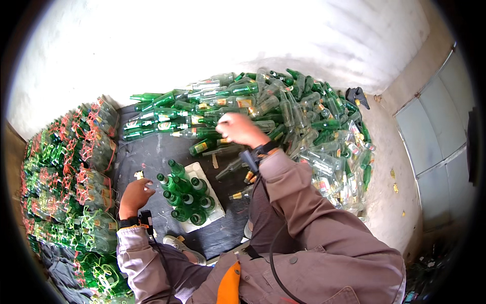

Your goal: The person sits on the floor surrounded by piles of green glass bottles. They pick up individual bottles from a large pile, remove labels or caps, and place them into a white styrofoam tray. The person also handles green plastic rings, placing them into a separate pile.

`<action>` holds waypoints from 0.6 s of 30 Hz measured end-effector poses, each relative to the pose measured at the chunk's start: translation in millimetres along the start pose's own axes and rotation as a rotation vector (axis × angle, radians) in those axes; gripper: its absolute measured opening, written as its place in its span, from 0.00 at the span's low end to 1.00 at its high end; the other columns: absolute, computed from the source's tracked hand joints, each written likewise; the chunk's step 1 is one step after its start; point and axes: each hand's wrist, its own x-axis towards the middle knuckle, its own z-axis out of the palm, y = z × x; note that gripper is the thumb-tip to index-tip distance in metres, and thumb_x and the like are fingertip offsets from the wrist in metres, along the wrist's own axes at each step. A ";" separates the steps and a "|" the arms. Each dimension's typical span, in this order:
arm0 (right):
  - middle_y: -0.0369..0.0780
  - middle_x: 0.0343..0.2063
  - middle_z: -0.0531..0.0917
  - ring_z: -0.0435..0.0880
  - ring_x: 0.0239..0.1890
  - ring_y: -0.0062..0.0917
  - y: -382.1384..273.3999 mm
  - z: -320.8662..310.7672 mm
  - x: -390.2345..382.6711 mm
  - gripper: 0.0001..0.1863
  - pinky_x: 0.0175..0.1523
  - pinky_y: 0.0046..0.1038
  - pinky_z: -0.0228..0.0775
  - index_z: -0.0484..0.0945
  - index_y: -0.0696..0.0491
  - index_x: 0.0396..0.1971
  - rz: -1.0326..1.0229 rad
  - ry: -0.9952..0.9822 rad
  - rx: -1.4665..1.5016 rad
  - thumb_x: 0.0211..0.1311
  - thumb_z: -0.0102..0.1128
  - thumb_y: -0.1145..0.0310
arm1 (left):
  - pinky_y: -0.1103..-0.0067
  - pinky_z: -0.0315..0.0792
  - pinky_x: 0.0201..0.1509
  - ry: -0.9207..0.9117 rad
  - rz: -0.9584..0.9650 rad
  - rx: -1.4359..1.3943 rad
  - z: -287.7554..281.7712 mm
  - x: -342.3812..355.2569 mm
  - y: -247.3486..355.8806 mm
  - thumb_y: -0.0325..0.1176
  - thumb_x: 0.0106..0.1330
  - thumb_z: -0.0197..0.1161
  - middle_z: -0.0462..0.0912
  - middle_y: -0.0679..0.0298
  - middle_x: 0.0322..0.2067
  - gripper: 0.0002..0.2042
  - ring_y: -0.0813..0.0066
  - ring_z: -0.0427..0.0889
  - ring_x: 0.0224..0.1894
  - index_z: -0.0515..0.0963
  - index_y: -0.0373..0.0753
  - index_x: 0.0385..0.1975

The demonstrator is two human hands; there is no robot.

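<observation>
Several green glass bottles (188, 198) stand upright in a tight cluster on a white foam slab (216, 206) in front of me. To their left, my left hand (135, 196) is open and empty, its fingers pointing toward the bottles without touching them. My right hand (237, 129) reaches over the near side of a big pile of loose bottles (298, 111). Its fingers are bent and slightly blurred, and whether they touch a bottle is hidden. A green bottle (202, 147) lies on its side just below that hand.
Bundles of bottles tied with red and green string (71, 172) are stacked along the left. A dark mat (147, 152) covers the floor. A white wall (228, 40) rises behind the pile, and a grey metal door (430, 142) is at the right.
</observation>
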 end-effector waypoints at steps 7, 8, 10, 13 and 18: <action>0.33 0.27 0.81 0.78 0.23 0.15 95.3 -99.8 -2.9 0.11 0.28 0.21 0.73 0.80 0.55 0.40 0.235 0.266 0.527 0.71 0.62 0.62 | 0.66 0.79 0.48 -0.003 -0.013 -0.002 -5.7 -1.5 5.5 0.35 0.57 0.71 0.88 0.50 0.39 0.18 0.53 0.88 0.42 0.84 0.37 0.47; 0.33 0.27 0.82 0.78 0.23 0.16 120.3 -102.1 -2.4 0.10 0.27 0.21 0.73 0.80 0.55 0.39 0.261 0.296 0.576 0.71 0.61 0.63 | 0.66 0.79 0.48 0.000 -0.020 0.000 -7.2 -2.1 7.2 0.35 0.57 0.71 0.88 0.50 0.38 0.18 0.53 0.88 0.41 0.84 0.37 0.47; 0.34 0.28 0.82 0.80 0.24 0.17 179.0 -104.9 -3.9 0.09 0.26 0.22 0.73 0.79 0.55 0.36 0.315 0.368 0.671 0.69 0.60 0.64 | 0.66 0.79 0.48 -0.006 -0.027 -0.014 -7.5 1.7 14.3 0.34 0.57 0.71 0.88 0.50 0.38 0.18 0.53 0.88 0.41 0.84 0.37 0.47; 0.35 0.26 0.83 0.82 0.23 0.19 258.5 -101.7 -3.0 0.08 0.24 0.25 0.76 0.79 0.55 0.34 0.445 0.360 0.746 0.70 0.60 0.65 | 0.66 0.79 0.48 -0.004 -0.045 -0.031 -10.6 5.6 21.7 0.33 0.56 0.71 0.88 0.50 0.38 0.18 0.53 0.88 0.41 0.84 0.37 0.47; 0.36 0.22 0.82 0.82 0.21 0.22 316.0 -66.2 11.3 0.08 0.25 0.27 0.76 0.79 0.55 0.31 0.548 0.318 0.662 0.67 0.60 0.67 | 0.67 0.79 0.47 0.016 -0.071 -0.019 -14.1 5.0 17.5 0.32 0.56 0.70 0.88 0.49 0.35 0.17 0.52 0.88 0.40 0.84 0.36 0.47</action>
